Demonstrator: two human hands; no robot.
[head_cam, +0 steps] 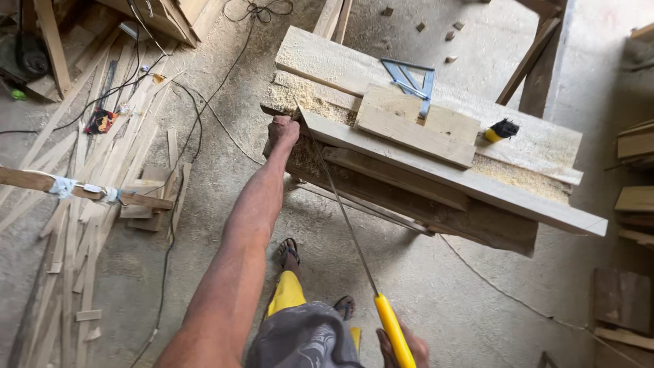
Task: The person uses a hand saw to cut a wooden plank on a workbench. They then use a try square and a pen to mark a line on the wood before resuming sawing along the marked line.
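My left hand [282,131] grips the near left end of a long wooden plank [477,185] lying across a rough workbench [436,211]. My right hand [409,349], at the bottom edge, holds the yellow handle of a handsaw [390,326]. Its thin blade [340,211] runs up and left to the plank's end, right beside my left hand. A shorter board [415,129] lies on the plank. A metal triangular square [411,79] rests behind it on a wide board [327,61] dusted with sawdust.
A small brush [502,129] with a yellow handle and black bristles lies on the bench's right side. Thin wood offcuts [102,204] and black cables [184,109] cover the floor at left. My sandalled feet [289,252] stand below the bench. Boards [637,197] are stacked at right.
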